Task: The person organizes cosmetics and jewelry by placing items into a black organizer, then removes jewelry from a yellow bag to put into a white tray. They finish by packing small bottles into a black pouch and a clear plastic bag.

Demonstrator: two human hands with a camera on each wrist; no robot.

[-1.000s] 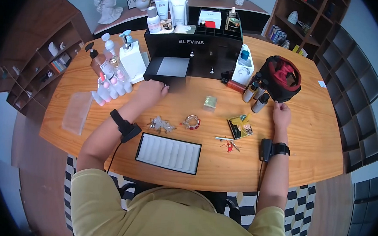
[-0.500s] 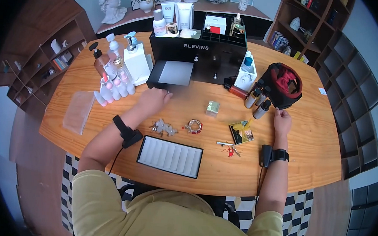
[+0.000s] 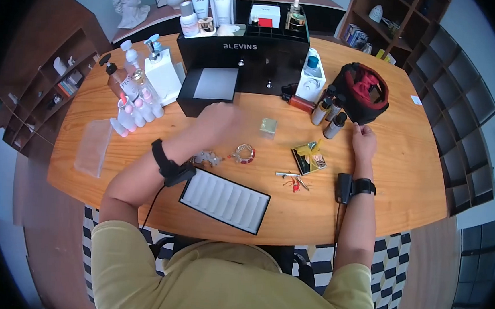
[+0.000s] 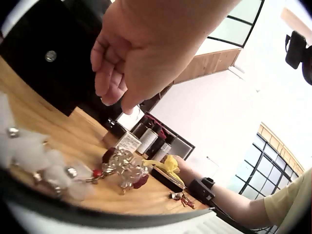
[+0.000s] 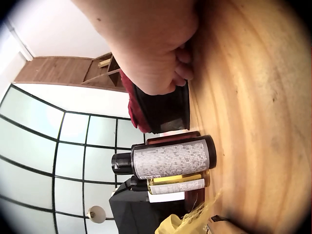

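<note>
My left hand [image 3: 218,124], blurred in the head view, is in the air before the pulled-out drawer [image 3: 196,102] of a black organizer box [image 3: 265,69]. In the left wrist view its fingers [image 4: 109,80] curl loosely around nothing. Below it lie a white-petalled jewelry piece [image 4: 53,165] and a bracelet with red beads [image 4: 124,168]. A white-lined jewelry tray [image 3: 224,201] lies nearer me, its left corner by the left wrist camera. My right hand [image 3: 364,142] rests on the table, fingers loosely curled, beside a black-and-red pouch [image 3: 349,101].
Several small dark-capped bottles [image 3: 334,126] stand left of the right hand. A clear little box [image 3: 268,128], a yellow-ribboned box [image 3: 309,157] and small red trinkets [image 3: 295,183] lie mid-table. Pump bottles [image 3: 161,71] and a clear pouch [image 3: 93,146] are at the left.
My left hand has left the front of the drawer and moved right and toward me. The tray has turned slightly clockwise. My right hand stays in place; the head view has shifted.
</note>
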